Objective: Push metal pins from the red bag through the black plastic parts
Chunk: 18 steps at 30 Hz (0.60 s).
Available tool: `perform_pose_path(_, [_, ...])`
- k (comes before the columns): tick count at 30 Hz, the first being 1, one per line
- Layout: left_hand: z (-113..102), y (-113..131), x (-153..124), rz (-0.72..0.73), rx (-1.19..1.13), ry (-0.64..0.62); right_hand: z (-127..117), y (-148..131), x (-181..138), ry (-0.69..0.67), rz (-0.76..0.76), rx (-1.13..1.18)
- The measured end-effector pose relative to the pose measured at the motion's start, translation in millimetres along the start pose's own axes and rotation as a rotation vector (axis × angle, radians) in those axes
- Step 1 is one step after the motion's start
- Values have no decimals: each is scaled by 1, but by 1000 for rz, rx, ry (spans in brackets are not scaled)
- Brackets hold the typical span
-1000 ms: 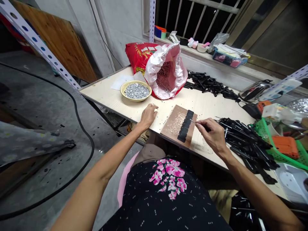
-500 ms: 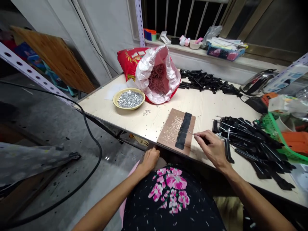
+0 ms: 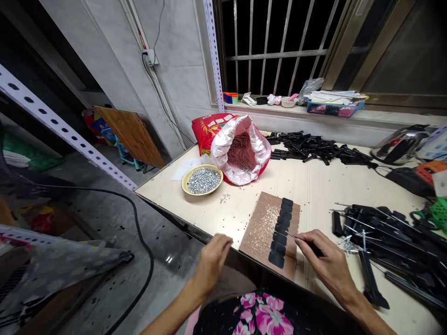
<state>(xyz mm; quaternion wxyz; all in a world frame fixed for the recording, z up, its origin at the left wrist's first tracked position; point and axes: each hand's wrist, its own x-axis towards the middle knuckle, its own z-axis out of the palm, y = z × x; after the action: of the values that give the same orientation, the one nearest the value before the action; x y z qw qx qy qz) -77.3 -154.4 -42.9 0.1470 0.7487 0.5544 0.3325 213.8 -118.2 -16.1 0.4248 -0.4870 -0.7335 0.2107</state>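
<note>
My right hand [image 3: 326, 263] pinches a thin metal pin with a dark handle, its tip over a row of black pieces [image 3: 281, 231] on a brown board [image 3: 262, 224] near the table's front edge. Small pale bits lie scattered on that board. My left hand [image 3: 213, 260] hangs just off the front edge of the wooden table [image 3: 314, 181], fingers curled with nothing visible in them. A yellow bowl of silvery bits [image 3: 202, 180] stands at the table's left end. Behind it lies an open red bag [image 3: 237, 146] of thin reddish pins.
Black plastic parts with metal rods are heaped at the right [image 3: 387, 232] and along the back [image 3: 314, 148]. A kettle [image 3: 401, 144] and a green basket [image 3: 438, 211] stand far right. A perforated shelf post [image 3: 66, 132] and a black cable [image 3: 139, 232] are to the left.
My left hand came off the tabletop and drew back to the front edge. The view tilted upward. My right hand stayed at the black pieces with the pin.
</note>
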Motion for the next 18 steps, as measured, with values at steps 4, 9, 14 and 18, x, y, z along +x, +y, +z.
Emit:
perform_pose_path(4, [-9, -26, 49, -56, 75, 47, 0, 0, 10, -12, -13, 31])
perform_pose_path(9, [-9, -54, 86, -144, 258, 77, -4, 5, 23, -18, -58, 16])
perform_pose_path(14, [-5, -72, 111, -215, 503, -56, -3, 6, 38, -12, -72, 28])
perform_pose_path(18, [-1, -80, 118, -226, 502, -95, 1, 4, 48, -15, -83, 38])
